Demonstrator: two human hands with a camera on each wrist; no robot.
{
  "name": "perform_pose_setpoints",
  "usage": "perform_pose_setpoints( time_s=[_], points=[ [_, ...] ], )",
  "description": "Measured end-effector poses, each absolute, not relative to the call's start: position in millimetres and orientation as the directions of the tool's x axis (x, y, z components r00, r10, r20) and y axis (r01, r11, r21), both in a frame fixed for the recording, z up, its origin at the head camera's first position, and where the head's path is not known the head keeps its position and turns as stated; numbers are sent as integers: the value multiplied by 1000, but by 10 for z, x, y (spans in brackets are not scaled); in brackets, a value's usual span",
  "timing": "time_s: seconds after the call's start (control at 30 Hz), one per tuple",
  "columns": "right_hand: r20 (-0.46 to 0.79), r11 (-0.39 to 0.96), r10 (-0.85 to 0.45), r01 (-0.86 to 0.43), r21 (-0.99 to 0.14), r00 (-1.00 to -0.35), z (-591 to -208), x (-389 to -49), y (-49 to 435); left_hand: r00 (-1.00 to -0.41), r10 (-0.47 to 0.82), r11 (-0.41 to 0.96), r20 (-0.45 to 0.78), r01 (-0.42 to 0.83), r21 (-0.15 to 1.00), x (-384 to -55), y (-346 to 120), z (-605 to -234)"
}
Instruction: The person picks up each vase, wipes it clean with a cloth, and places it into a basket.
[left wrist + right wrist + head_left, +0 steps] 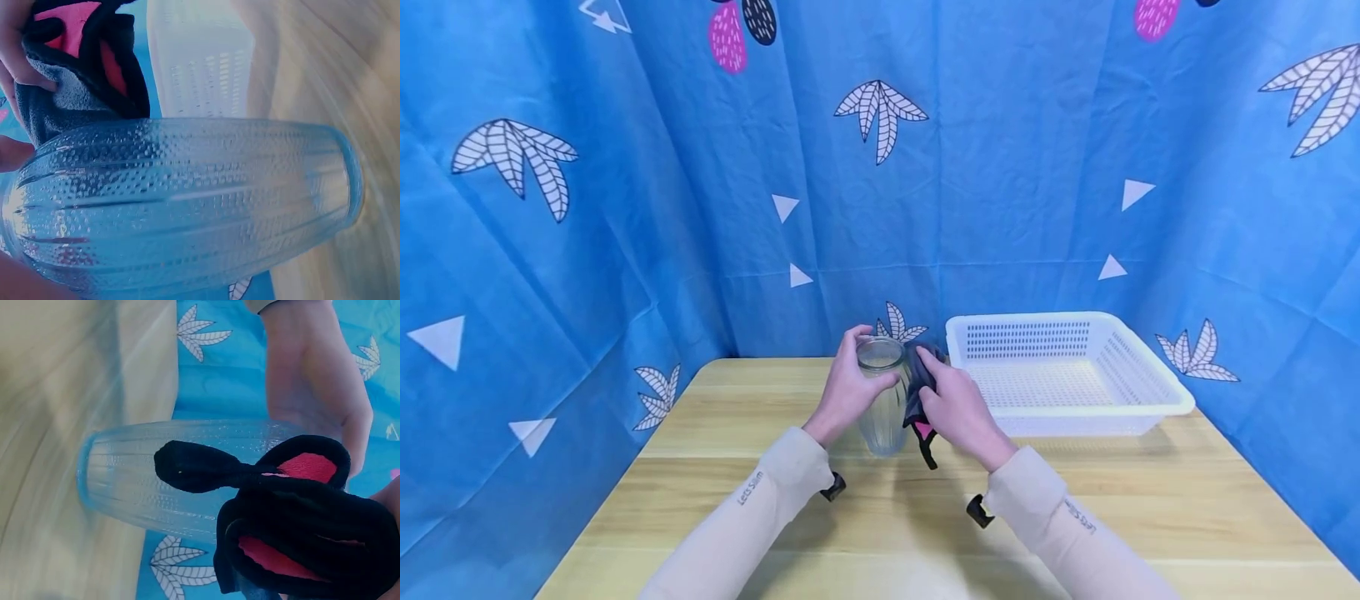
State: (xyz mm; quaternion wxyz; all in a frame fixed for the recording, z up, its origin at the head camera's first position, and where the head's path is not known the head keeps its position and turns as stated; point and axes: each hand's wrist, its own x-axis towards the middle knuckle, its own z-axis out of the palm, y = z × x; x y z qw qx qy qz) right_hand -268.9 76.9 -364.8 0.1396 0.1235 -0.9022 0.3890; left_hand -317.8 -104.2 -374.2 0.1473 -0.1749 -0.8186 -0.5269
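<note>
A clear ribbed glass vase [883, 421] is held upright at the middle of the table, its dimpled wall [187, 194] filling the left wrist view. My left hand [848, 387] grips it near the rim, thumb on the near side and fingers round the far side. My right hand [958, 408] holds a folded dark grey cloth [919, 383] with pink inside and black edging against the vase's right side. In the right wrist view the bunched cloth [306, 531] covers part of the vase, and a black loop [197, 467] hangs from it.
A white perforated plastic basket [1067, 408] stands on the wooden table [737, 500] to the right of the hands. Behind the table hangs a blue patterned curtain [1000, 167]. Black wrist straps [833, 486] show beneath the sleeves.
</note>
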Motion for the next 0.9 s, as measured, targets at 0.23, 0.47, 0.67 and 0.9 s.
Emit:
perform_pose_setpoints(
  time_s=[0.23, 0.47, 0.67, 0.9],
  points=[
    [236, 737, -171, -283, -614, -957, -3774, -2779, 744, -893, 133, 341, 431, 449, 826, -3199, -1020, -3741],
    [42, 728, -246, -213, -651, -968, -4118, -2845, 687, -912, 94, 317, 398, 407, 857, -3212, -1046, -3784],
    [-5, 743, -268, -203, -638, -963, -4264, -2856, 672, -917, 61, 360, 395, 389, 848, -3226, -1045, -3798],
    [63, 687, -233, -210, -696, -970, -4232, -2829, 715, -913, 39, 406, 407, 387, 828, -3219, -1034, -3808]
  ],
)
